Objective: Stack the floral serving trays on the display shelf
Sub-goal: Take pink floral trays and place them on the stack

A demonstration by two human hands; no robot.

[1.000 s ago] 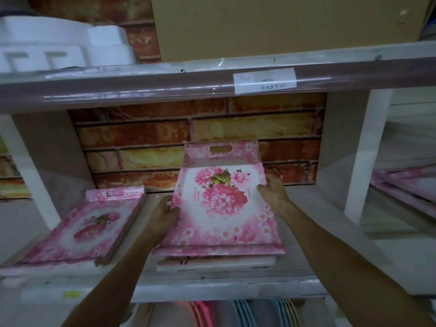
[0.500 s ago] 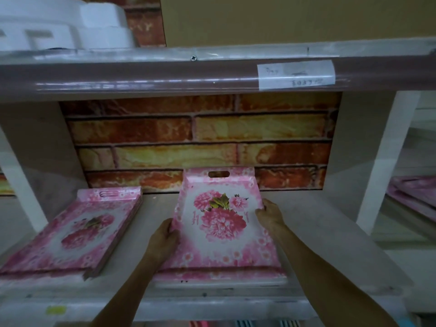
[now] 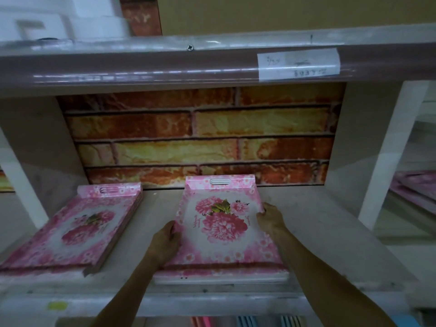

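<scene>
A floral tray (image 3: 221, 228) is gripped at both side edges by the left hand (image 3: 165, 244) and right hand (image 3: 271, 219), atop the middle pile on the shelf (image 3: 330, 232); bare board is seen beyond each hand's fingers.

pink floral tray (image 3: 221, 230) flat atop stack, shelf (image 3: 318, 232)
</scene>
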